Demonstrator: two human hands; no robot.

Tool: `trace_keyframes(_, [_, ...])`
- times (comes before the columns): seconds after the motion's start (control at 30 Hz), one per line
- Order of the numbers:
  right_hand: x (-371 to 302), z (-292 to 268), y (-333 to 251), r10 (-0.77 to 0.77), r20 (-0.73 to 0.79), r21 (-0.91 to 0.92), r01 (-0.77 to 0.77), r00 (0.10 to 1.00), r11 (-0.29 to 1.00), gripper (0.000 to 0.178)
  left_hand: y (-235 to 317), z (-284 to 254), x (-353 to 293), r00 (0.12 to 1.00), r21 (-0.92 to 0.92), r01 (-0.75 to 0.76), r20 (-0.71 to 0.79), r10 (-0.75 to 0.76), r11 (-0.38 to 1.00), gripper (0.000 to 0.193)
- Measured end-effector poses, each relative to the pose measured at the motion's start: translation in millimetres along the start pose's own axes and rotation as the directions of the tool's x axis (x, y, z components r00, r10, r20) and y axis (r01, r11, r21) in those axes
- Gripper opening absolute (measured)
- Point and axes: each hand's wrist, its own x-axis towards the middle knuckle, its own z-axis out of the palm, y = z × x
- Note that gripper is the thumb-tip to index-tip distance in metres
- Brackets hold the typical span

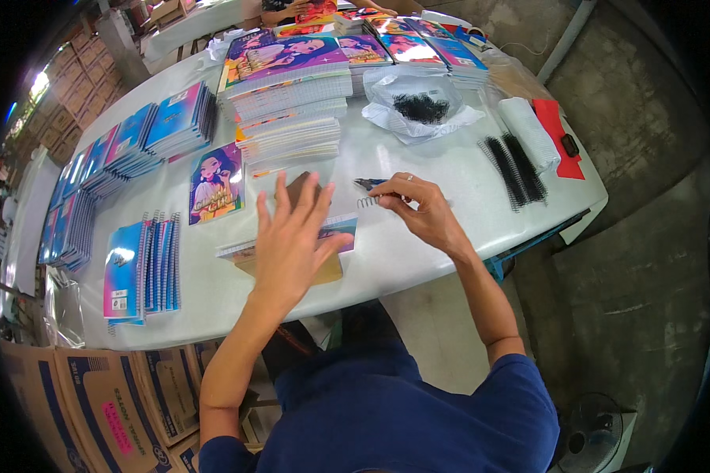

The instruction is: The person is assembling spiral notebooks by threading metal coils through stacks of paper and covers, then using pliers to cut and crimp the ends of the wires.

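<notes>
A white table (371, 285) fills most of the view, with a person in a navy shirt (418, 418) at its near edge. Cardboard cartons (110, 402) stand at the lower left. On the tabletop's far side, tall stacks of sheets (288, 102) rise under purple illustrated covers. Along the left side run rows of blue-and-pink notebooks (177, 118), and nearer the person sits a group of spiral-bound notebooks (126, 264) in similar colours. Crumpled white paper (379, 122) holds a heap of black coils (420, 109); bundled black coils (517, 169) lie further right, near a red piece (546, 126).

The left hand (288, 240) is open, fingers spread, over an unbound notebook (338, 229), which lies beside a tan block (331, 272) in front of the person. A dark brown block (303, 191) shows behind its fingers, and a purple illustrated notebook (215, 183) lies flat to the left. The right hand (422, 206) is closed around blue-handled pliers (366, 184), their tips pointing left. A thin wire coil (368, 202) sticks out just below them, seemingly pinched by the same fingers, though the hand hides most of it.
</notes>
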Motion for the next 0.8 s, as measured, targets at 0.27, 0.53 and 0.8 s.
trace_keyframes(0.27, [-3.0, 16.1, 2.5, 0.020, 0.021, 0.250, -0.025, 1.000, 0.968, 0.015, -3.4, 18.2, 1.7, 0.995, -0.011, 0.024, 0.102, -0.022, 1.000, 0.045])
trace_keyframes(0.53, [0.6, 7.4, 12.5, -0.009, 0.122, 0.395, -0.040, 0.992, 0.918, 0.015, 1.0, 22.4, 1.2, 0.998, -0.046, 0.021, 0.057, -0.018, 0.999, 0.046])
trace_keyframes(0.8, [5.7, 1.9, 5.2, -0.085, 0.172, 0.288, 0.033, 0.981, 0.957, 0.014, 1.5, 20.4, -1.7, 0.999, -0.038, -0.008, 0.042, 0.010, 0.999, 0.047])
